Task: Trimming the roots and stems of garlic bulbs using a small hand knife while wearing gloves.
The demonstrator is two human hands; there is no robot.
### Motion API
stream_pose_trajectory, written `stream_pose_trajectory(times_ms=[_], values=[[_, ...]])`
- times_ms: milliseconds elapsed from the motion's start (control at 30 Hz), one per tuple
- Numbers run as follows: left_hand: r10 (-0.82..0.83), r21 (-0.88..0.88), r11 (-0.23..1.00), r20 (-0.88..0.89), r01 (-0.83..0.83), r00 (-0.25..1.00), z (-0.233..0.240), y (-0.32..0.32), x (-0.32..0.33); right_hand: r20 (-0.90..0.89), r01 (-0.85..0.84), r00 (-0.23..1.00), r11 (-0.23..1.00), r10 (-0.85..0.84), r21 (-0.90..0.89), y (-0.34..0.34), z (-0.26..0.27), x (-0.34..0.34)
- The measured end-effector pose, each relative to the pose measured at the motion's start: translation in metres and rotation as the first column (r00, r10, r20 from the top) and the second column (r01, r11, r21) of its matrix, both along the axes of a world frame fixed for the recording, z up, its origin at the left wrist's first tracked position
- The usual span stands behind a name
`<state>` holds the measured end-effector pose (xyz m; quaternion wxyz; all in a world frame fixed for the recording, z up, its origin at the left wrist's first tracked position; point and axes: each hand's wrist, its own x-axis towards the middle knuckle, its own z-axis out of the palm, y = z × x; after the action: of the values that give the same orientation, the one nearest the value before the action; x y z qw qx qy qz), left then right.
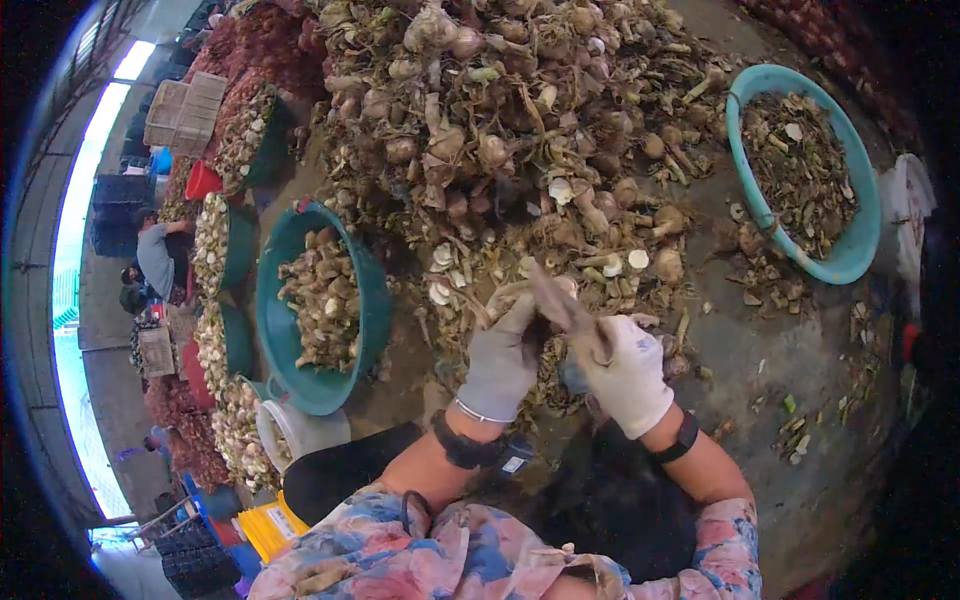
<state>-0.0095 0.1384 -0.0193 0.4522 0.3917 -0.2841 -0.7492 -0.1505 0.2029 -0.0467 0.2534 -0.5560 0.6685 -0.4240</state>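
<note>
Both my hands wear pale work gloves at the near edge of a large heap of dried garlic bulbs with stems [450,135]. My left hand [501,352] is closed around a garlic bulb, whose stem or roots show beside the fingers. Close to its right, my right hand [626,367] grips a worn, dirt-coated cutting tool [559,300], its exact kind unclear; the tool points up and left, over the left hand's fingertips. Cut pale garlic pieces [441,255] lie just beyond the hands. Trimmings are scattered below and between them.
A teal tub [270,322] of garlic stands at left, beside a white bucket [304,431]. At right is a teal basin [866,180] of trimmings. Farther left are tubs of pale bulbs [238,247], crates [184,112], red mesh sacks and a seated person [156,255]. Scraps dot the concrete floor [742,390].
</note>
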Motion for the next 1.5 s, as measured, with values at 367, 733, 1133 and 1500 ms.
stream_pose_trajectory(times_ms=[367,733,1133,1500], values=[[-0.03,0.18,0.982,-0.172,0.061,0.985,0.024,-0.012,-0.008,-0.012,0.048,0.999,0.905,-0.047,0.423,0.02,-0.08,-0.001],[-0.332,0.158,0.942,0.579,0.297,0.745,0.0,-0.029,0.021,0.163,-0.05,0.986,0.996,0.037,0.077,-0.009,0.0,-0.001],[0.708,-0.415,0.647,0.639,0.64,-0.301,0.057,-0.112,0.175,0.137,-0.013,0.989,0.898,-0.053,0.441,0.004,-0.069,-0.018],[-0.011,-0.038,0.993,0.916,0.114,0.4,-0.142,-0.103,-0.042,0.49,0.114,0.776,0.852,-0.397,0.511,0.006,-0.067,-0.029]])
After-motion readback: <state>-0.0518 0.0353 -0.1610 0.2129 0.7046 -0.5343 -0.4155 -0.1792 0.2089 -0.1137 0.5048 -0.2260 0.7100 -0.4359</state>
